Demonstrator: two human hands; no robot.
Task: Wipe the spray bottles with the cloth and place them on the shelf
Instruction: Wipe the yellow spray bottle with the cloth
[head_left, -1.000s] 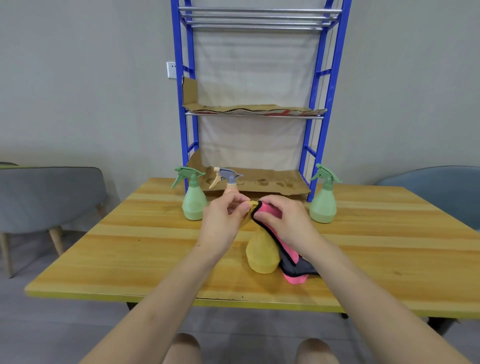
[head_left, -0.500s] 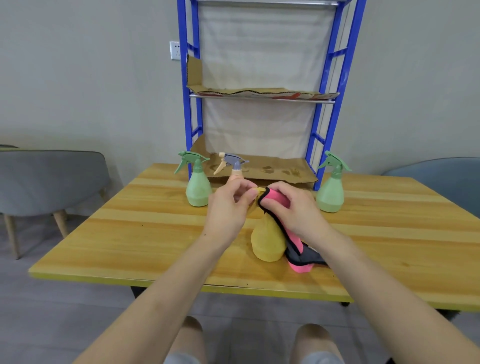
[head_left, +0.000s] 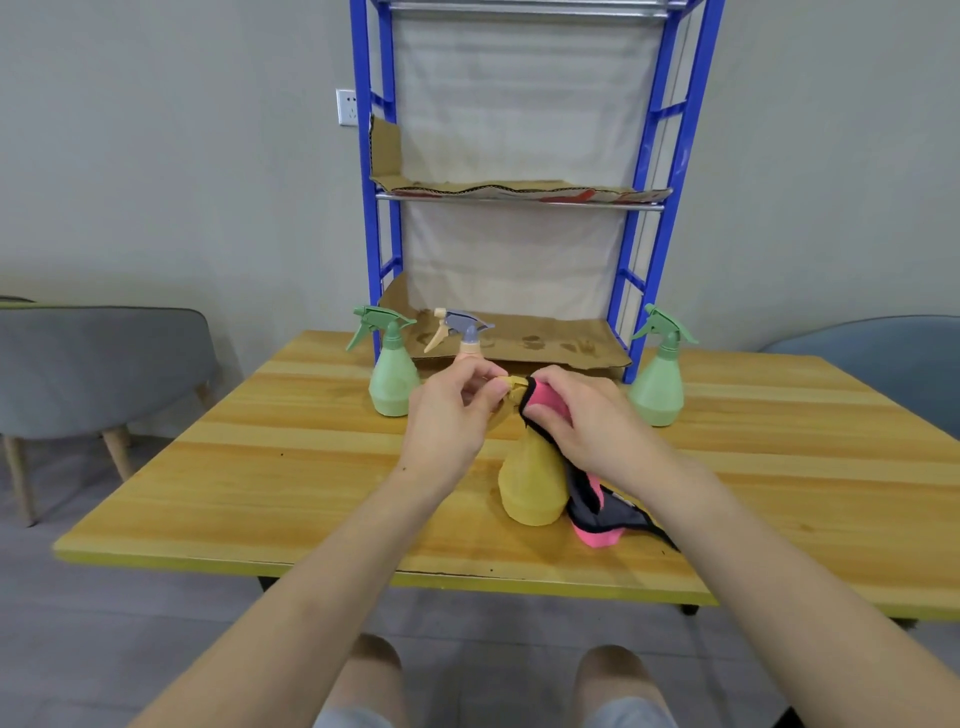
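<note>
Pale wood forms the top of the table (head_left: 260, 467), and near its front edge a yellow plastic spray bottle (head_left: 532, 483) stands upright with both hands at its top. The left hand (head_left: 452, 415) has its fingers curled and pinches the bottle's yellow spray head, of which only a small part shows between the fingertips. The right hand (head_left: 587, 423) grips a pink cloth with black edging (head_left: 551, 404), its fingers curled round the fabric and pressing it against the bottle's neck. The rest of the cloth hangs down the bottle's right side and lies bunched on the table just beside its base. Behind the left hand stands a peach spray bottle with a grey trigger head (head_left: 466, 332), its body hidden. A pale green spray bottle (head_left: 393, 384) stands at the left post of the blue metal shelf (head_left: 641, 218), and a second green spray bottle (head_left: 657, 389) stands just beside the right post. Worn cardboard sheets (head_left: 545, 345) line the shelf's lowest and middle levels. A grey upholstered chair (head_left: 104, 364) sits to the left of the table, a blue-grey chair (head_left: 883, 353) to the right, and a white wall socket (head_left: 347, 106) is on the wall beside the shelf.
</note>
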